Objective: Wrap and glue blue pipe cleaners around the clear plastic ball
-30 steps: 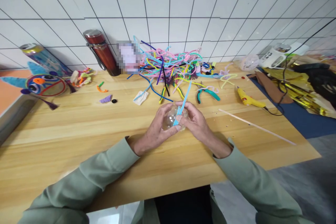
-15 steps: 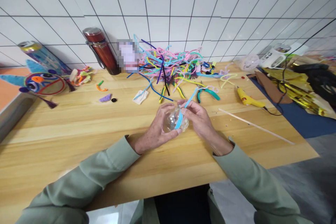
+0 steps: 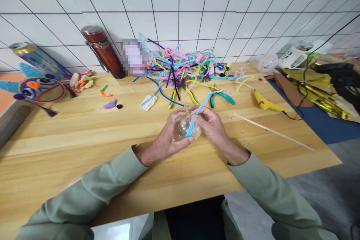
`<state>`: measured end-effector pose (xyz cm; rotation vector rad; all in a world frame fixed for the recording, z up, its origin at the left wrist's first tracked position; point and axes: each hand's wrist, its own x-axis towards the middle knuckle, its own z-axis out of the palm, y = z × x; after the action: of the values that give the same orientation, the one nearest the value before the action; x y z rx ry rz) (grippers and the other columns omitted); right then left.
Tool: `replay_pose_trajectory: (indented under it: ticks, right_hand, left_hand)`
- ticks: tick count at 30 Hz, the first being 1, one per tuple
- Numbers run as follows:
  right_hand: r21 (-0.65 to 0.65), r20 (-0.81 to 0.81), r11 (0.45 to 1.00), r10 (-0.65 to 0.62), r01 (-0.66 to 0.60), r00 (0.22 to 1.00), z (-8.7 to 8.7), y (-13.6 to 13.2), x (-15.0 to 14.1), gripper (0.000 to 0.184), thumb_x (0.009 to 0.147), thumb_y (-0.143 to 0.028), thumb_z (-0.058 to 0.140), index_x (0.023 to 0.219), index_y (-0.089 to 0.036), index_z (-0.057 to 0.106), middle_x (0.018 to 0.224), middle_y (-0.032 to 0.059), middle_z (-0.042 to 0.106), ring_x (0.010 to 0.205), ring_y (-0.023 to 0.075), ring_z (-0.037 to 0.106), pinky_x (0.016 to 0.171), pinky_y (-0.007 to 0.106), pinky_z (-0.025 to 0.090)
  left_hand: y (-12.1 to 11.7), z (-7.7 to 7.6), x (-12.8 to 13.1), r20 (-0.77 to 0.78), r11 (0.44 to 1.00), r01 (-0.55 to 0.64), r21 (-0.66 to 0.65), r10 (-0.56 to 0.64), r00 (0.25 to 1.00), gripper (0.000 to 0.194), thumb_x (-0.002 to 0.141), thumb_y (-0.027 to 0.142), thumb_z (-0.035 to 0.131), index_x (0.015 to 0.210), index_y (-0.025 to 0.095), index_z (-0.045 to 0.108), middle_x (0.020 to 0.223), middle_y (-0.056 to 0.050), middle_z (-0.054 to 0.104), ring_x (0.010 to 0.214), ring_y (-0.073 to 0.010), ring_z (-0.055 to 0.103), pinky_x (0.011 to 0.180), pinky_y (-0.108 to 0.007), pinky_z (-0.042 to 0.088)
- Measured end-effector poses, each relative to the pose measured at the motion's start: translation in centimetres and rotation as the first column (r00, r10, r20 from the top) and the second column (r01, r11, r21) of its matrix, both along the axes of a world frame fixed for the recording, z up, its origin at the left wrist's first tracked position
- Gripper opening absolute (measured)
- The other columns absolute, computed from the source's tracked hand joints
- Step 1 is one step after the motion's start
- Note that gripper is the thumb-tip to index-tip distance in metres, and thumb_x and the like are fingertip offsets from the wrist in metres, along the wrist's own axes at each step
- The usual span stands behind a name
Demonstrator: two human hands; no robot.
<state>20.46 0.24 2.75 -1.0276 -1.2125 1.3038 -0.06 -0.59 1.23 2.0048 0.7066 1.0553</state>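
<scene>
A clear round ball (image 3: 182,129) is held above the wooden table, with a light blue pipe cleaner (image 3: 190,129) lying across its side. My left hand (image 3: 168,135) wraps round the ball from the left, its thumb along the lower edge. My right hand (image 3: 212,125) pinches the blue pipe cleaner against the ball's right side, and a free end sticks up past the fingers. Something pale shows on the ball's right part; I cannot make out what. Just beyond my hands lie green-handled pliers (image 3: 228,98) and yellow-handled pliers (image 3: 192,96).
A heap of coloured pipe cleaners (image 3: 180,63) lies against the tiled wall. To the right are a yellow glue gun (image 3: 267,104) with its cord and a thin glue stick (image 3: 275,132). A thermos (image 3: 104,54), a can (image 3: 39,60) and a decorated mask-like piece (image 3: 42,90) stand at left.
The view has shifted slightly. My hands keep their hold, while the ball and the blue strip on it appear turned a little to the left.
</scene>
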Motion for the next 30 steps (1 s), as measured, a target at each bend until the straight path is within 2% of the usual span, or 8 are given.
replay_pose_trajectory:
  ticks: [7, 15, 23, 26, 30]
  right_hand:
    - [0.058, 0.032, 0.998, 0.011, -0.013, 0.999, 0.38, -0.41, -0.4, 0.039, 0.082, -0.062, 0.088, 0.091, -0.025, 0.076, 0.123, 0.0047, 0.078, 0.102, 0.0219, 0.073, 0.09, 0.037, 0.061]
    - [0.051, 0.009, 0.999, -0.013, 0.013, 1.0, 0.36, -0.42, -0.01, 0.039, 0.084, -0.065, 0.087, 0.097, -0.028, 0.079, 0.122, 0.004, 0.079, 0.091, 0.0196, 0.071, 0.078, 0.033, 0.061]
    - [-0.014, -0.004, 1.0, -0.013, 0.013, 1.0, 0.11, -0.31, -0.02, 0.04, 0.082, -0.061, 0.089, 0.101, -0.028, 0.081, 0.113, 0.0037, 0.081, 0.097, 0.0223, 0.073, 0.084, 0.036, 0.062]
    - [-0.026, -0.028, 1.0, -0.015, 0.014, 1.0, 0.08, -0.37, -0.01, 0.041, 0.081, -0.061, 0.09, 0.105, -0.028, 0.082, 0.11, 0.0034, 0.081, 0.096, 0.0226, 0.072, 0.084, 0.037, 0.061]
    - [-0.037, -0.033, 0.999, -0.015, 0.014, 0.999, 0.0, -0.32, 0.09, 0.043, 0.08, -0.059, 0.091, 0.108, -0.028, 0.081, 0.107, 0.0036, 0.08, 0.098, 0.0233, 0.072, 0.086, 0.037, 0.06]
  left_hand:
    - [-0.55, 0.29, 0.39, 0.059, 0.985, -0.079, -0.156, 0.089, 0.994, 0.05, 0.104, 0.04, 0.073, 0.144, 0.029, 0.045, 0.152, -0.012, 0.052, 0.144, -0.029, 0.054, 0.121, -0.052, 0.048]
    - [-0.72, -0.11, 0.14, 0.105, 0.965, -0.041, -0.258, 0.07, 0.992, 0.049, 0.103, 0.034, 0.073, 0.144, 0.031, 0.045, 0.152, -0.01, 0.049, 0.146, -0.0287, 0.051, 0.122, -0.049, 0.047]
    - [-0.97, -0.18, 0.23, 0.115, 0.99, -0.01, -0.138, 0.026, 0.993, 0.051, 0.105, 0.028, 0.07, 0.148, 0.033, 0.043, 0.153, -0.01, 0.048, 0.151, -0.0274, 0.046, 0.127, -0.051, 0.043]
    - [-0.87, 0.08, 0.28, 0.122, 0.998, -0.011, -0.057, 0.018, 0.992, 0.054, 0.105, 0.026, 0.07, 0.151, 0.033, 0.042, 0.154, -0.011, 0.047, 0.155, -0.0278, 0.044, 0.13, -0.053, 0.04]
    - [-0.59, 0.33, 0.15, 0.058, 0.997, -0.036, 0.071, 0.032, 0.998, 0.062, 0.105, 0.026, 0.069, 0.158, 0.034, 0.039, 0.156, -0.013, 0.047, 0.154, -0.0296, 0.044, 0.13, -0.057, 0.041]
